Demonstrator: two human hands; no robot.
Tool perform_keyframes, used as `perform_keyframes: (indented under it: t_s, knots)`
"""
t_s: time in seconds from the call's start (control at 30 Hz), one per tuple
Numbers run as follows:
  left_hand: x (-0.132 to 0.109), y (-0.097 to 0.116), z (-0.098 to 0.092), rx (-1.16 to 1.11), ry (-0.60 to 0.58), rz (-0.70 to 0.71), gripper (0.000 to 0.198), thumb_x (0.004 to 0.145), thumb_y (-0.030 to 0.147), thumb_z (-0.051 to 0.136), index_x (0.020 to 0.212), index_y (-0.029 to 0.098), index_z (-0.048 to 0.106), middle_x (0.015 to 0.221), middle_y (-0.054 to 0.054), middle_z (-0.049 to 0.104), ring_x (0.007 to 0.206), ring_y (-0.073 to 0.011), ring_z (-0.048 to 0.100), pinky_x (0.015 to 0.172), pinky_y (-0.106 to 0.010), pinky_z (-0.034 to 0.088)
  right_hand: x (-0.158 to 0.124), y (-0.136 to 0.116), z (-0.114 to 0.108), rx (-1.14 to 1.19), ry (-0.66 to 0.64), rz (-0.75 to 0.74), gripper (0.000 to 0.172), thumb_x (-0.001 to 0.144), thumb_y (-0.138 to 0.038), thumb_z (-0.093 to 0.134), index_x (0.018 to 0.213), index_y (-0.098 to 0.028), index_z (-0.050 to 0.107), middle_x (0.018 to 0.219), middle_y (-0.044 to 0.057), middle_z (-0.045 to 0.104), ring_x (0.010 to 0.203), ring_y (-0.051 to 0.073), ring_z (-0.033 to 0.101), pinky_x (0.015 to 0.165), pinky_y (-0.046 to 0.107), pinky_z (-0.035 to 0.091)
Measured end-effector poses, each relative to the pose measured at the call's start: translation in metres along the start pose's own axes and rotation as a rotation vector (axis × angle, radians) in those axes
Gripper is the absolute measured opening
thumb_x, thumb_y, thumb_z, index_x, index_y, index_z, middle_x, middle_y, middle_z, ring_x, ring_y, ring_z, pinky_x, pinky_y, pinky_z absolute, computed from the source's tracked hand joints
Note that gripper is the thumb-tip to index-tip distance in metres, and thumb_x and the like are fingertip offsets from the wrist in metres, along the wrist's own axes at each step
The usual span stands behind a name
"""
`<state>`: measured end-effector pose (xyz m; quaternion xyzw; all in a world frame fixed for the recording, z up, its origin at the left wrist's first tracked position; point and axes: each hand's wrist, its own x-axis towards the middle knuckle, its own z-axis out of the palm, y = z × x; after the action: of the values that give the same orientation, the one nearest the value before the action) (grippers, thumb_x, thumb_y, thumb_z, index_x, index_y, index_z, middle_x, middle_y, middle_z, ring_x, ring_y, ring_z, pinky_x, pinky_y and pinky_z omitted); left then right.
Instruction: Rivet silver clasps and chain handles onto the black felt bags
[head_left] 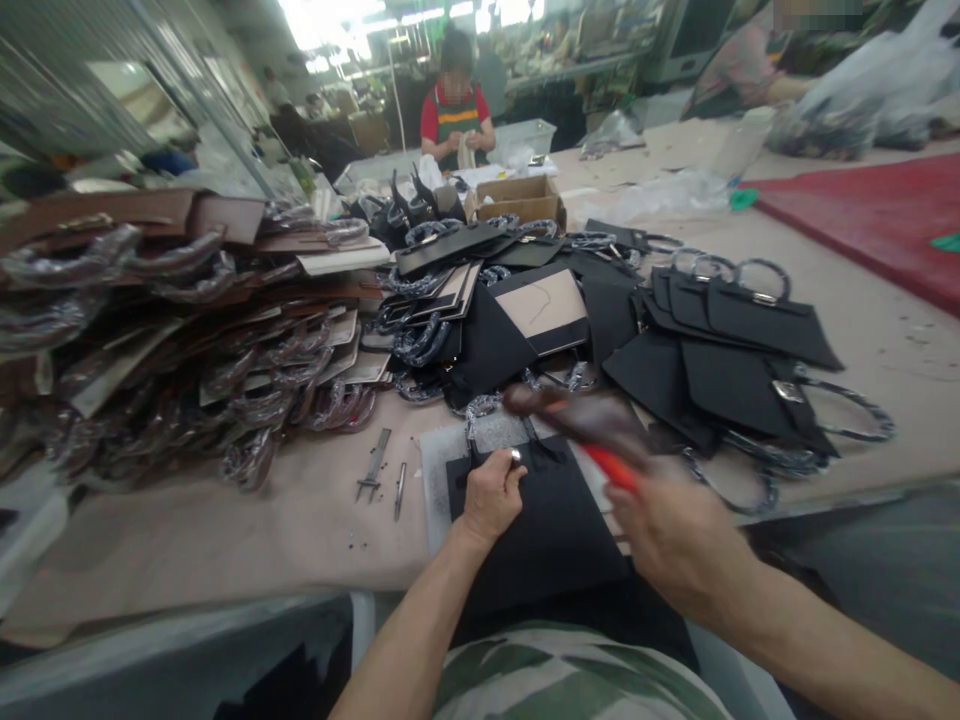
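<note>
My left hand (491,498) is closed around a short metal punch (515,457); only its shiny round end shows above the fingers. The fist rests on a flat black leather bag panel (566,530) near the base of its plastic-wrapped handle (480,408). The panel lies partly over a pale slab (436,490) at the table's front edge. Raised over the panel's right side, my right hand (667,525) grips a hammer (600,425) with a red handle. Motion blurs the hammer, and its dark head is to the left, above the punch.
Brown bag parts (150,300) are stacked high at left. Black bag panels with wrapped handles (757,390) spread across the middle and right. A caliper-like metal tool (373,465) and a thin pointed tool (400,492) lie left of the slab. A co-worker (457,115) sits beyond a cardboard box (521,200).
</note>
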<state>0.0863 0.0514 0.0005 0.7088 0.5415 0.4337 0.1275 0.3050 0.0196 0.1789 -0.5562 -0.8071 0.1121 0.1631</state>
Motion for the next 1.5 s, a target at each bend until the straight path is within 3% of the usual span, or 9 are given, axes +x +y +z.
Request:
perform_keyframes:
  t_s: [0.13, 0.27, 0.43, 0.53, 0.93, 1.07, 1.17, 1.27, 1.5]
  knots:
    - [0.000, 0.000, 0.000, -0.003, 0.016, 0.013, 0.010, 0.090, 0.014, 0.056, 0.092, 0.021, 0.062, 0.083, -0.005, 0.071, 0.078, -0.0194, 0.072, 0.073, -0.027, 0.058, 0.001, 0.016, 0.023, -0.139, -0.216, 0.045, 0.037, 0.101, -0.044, 0.030, 0.079, -0.023, 0.052, 0.054, 0.004, 0.053, 0.043, 0.017, 0.045, 0.049, 0.032, 0.019]
    - [-0.001, 0.000, 0.001, 0.018, 0.010, 0.024, 0.011, 0.090, 0.013, 0.056, 0.095, 0.020, 0.062, 0.087, -0.006, 0.072, 0.082, -0.0194, 0.072, 0.075, -0.027, 0.058, 0.003, 0.013, 0.023, -0.154, -0.125, 0.020, 0.037, 0.105, -0.041, 0.027, 0.087, -0.020, 0.053, 0.060, 0.004, 0.058, 0.048, 0.017, 0.052, 0.051, 0.030, 0.021]
    - [-0.001, 0.000, 0.001, 0.071, -0.030, -0.018, 0.008, 0.090, 0.014, 0.057, 0.090, 0.021, 0.061, 0.082, -0.004, 0.071, 0.077, -0.0183, 0.071, 0.072, -0.025, 0.057, 0.004, 0.011, 0.023, -0.190, -0.308, 0.013, 0.030, 0.105, -0.037, 0.036, 0.088, -0.020, 0.055, 0.063, 0.004, 0.062, 0.048, 0.017, 0.052, 0.051, 0.031, 0.017]
    - [-0.001, 0.001, 0.001, 0.055, -0.028, -0.018, 0.009, 0.090, 0.014, 0.057, 0.093, 0.021, 0.062, 0.088, -0.006, 0.072, 0.082, -0.0192, 0.072, 0.076, -0.026, 0.058, 0.010, 0.021, 0.029, -0.144, -0.289, 0.112, 0.030, 0.106, -0.036, 0.035, 0.096, -0.019, 0.058, 0.067, 0.005, 0.062, 0.054, 0.018, 0.055, 0.054, 0.031, 0.020]
    - [0.000, 0.007, -0.008, -0.044, -0.061, -0.043, 0.014, 0.094, 0.023, 0.054, 0.104, 0.021, 0.064, 0.097, -0.008, 0.074, 0.091, -0.0206, 0.073, 0.084, -0.030, 0.058, 0.042, 0.050, 0.122, 0.130, -0.333, 0.558, 0.032, 0.092, -0.046, 0.061, 0.102, -0.016, 0.063, 0.093, 0.011, 0.072, 0.085, 0.023, 0.068, 0.066, 0.028, 0.038]
    - [0.002, 0.004, -0.006, -0.207, -0.051, -0.185, 0.014, 0.092, 0.026, 0.057, 0.098, 0.020, 0.068, 0.093, -0.007, 0.075, 0.089, -0.0202, 0.073, 0.086, -0.033, 0.059, 0.052, 0.047, 0.123, 0.018, -0.332, 0.560, 0.043, 0.088, -0.050, 0.067, 0.113, -0.016, 0.060, 0.102, 0.015, 0.072, 0.097, 0.030, 0.069, 0.070, 0.031, 0.042]
    - [0.005, 0.002, -0.006, -0.432, 0.125, -0.468, 0.020, 0.093, 0.036, 0.058, 0.096, 0.018, 0.066, 0.088, -0.006, 0.075, 0.085, -0.0197, 0.075, 0.078, -0.032, 0.063, 0.053, 0.049, 0.126, 0.045, -0.334, 0.589, 0.041, 0.088, -0.052, 0.066, 0.109, -0.017, 0.060, 0.101, 0.015, 0.072, 0.097, 0.030, 0.069, 0.070, 0.032, 0.044]
    - [0.007, -0.002, -0.022, -0.535, 0.280, -0.641, 0.030, 0.090, 0.044, 0.060, 0.100, 0.016, 0.064, 0.089, -0.006, 0.075, 0.084, -0.0194, 0.075, 0.073, -0.031, 0.064, 0.051, 0.052, 0.129, 0.058, -0.322, 0.599, 0.040, 0.088, -0.053, 0.065, 0.107, -0.018, 0.061, 0.098, 0.015, 0.072, 0.094, 0.031, 0.070, 0.069, 0.033, 0.044]
    - [0.004, -0.053, -0.114, 0.057, 0.173, -0.760, 0.035, 0.089, 0.039, 0.055, 0.111, 0.014, 0.067, 0.086, -0.007, 0.075, 0.074, -0.0203, 0.074, 0.066, -0.029, 0.059, 0.052, 0.052, 0.129, 0.035, -0.337, 0.584, 0.045, 0.089, -0.056, 0.063, 0.111, -0.018, 0.061, 0.097, 0.015, 0.073, 0.091, 0.031, 0.070, 0.068, 0.034, 0.043]
